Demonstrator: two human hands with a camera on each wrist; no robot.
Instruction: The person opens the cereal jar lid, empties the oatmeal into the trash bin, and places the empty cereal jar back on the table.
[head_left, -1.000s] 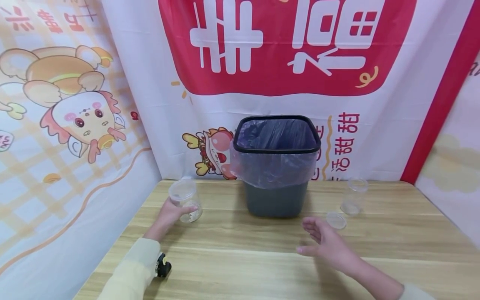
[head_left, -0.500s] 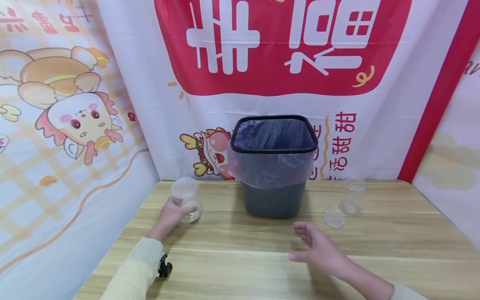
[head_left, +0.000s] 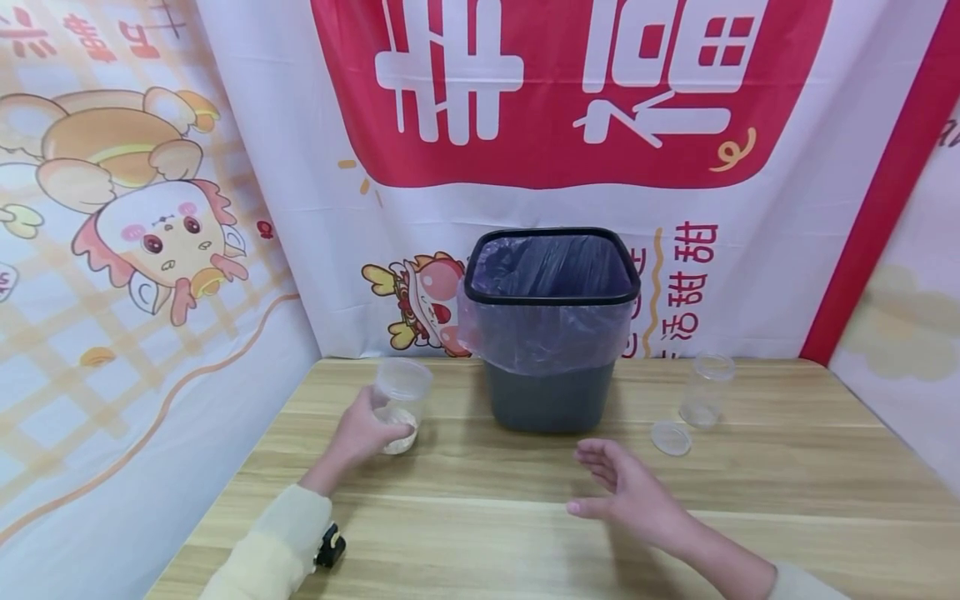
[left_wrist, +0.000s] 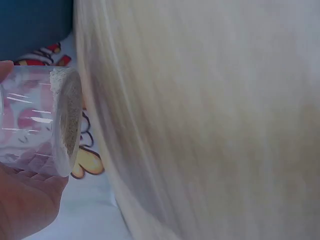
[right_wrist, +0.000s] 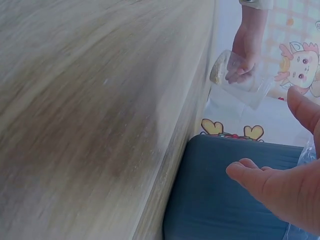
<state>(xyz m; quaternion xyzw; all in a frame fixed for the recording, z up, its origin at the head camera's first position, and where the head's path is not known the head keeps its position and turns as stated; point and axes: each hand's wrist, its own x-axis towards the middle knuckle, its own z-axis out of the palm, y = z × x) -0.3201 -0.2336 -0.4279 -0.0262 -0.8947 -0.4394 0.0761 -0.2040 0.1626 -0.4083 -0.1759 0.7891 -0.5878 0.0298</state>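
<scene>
My left hand (head_left: 362, 437) grips a clear plastic jar (head_left: 405, 385) on the left side of the table, fingers behind it and thumb across its front. Pale, grainy stuff (left_wrist: 62, 110) covers the jar's bottom, with most of the jar above it see-through. Tilted, the jar also shows in the left hand's grip in the right wrist view. Near the front right of the dark grey bin, my right hand (head_left: 628, 492) is held over the table with thumb and fingers spread apart and nothing between them.
The bin (head_left: 547, 400) stands at the table's back, lined with a translucent bag (head_left: 555, 337). To its right are a second clear jar (head_left: 707, 392) and a flat clear lid (head_left: 671, 438). Printed cloth (head_left: 352, 275) hangs behind the wooden table (head_left: 450, 533).
My left hand has carried the jar to the right, toward the bin, and the jar has tilted. The right hand has shifted a little left, still holding nothing.
</scene>
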